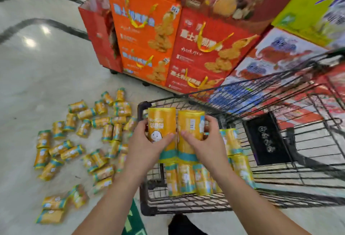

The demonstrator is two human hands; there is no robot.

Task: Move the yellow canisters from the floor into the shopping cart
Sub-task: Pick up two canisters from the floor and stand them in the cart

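Over glossy marble floor [46, 78], left hand [147, 142] and right hand [204, 141] clasp cylindrical yellow canisters [161, 121].

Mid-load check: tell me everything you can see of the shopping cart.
The shopping cart is a dark wire-mesh basket, metal by its look, with a dark rounded-corner frame. It stands on the pale floor, right of the scattered canisters and beside stacked boxes. Yellow canisters sit side by side at its near left end; a flat black item lies farther in. The left hand and right hand hold two more canisters above that end.
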